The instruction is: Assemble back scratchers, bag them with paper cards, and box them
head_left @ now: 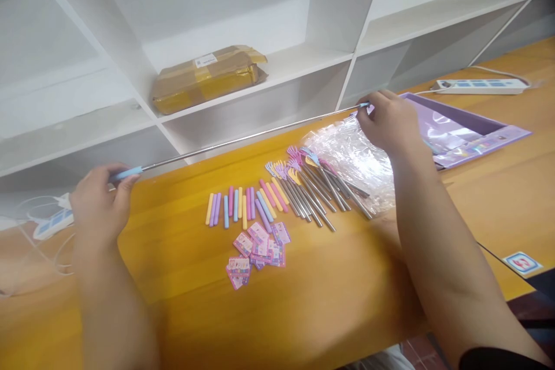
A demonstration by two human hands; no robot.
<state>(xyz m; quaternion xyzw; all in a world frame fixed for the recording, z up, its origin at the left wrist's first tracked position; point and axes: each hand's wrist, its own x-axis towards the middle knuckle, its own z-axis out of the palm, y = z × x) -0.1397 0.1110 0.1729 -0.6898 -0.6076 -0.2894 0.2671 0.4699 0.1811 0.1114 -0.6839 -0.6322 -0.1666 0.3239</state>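
Observation:
A telescopic back scratcher (243,137) is drawn out long between my hands, above the table. My left hand (102,196) is closed around its light blue handle. At the other end, my right hand (385,118) grips the blue head, most of which the fingers hide. Below lie several more back scratchers (303,185), with metal rods and purple, pink, yellow and blue claw heads. Beside them, several coloured handle tubes (236,205) form a loose row. Small pink printed cards (260,245) lie in a pile nearer to me.
Crumpled clear plastic bags (359,156) lie under my right hand. A purple box (472,153) with a clear window is at the right. Power strips (481,87) sit at both sides. A taped parcel (208,81) rests on the white shelf (303,63) behind.

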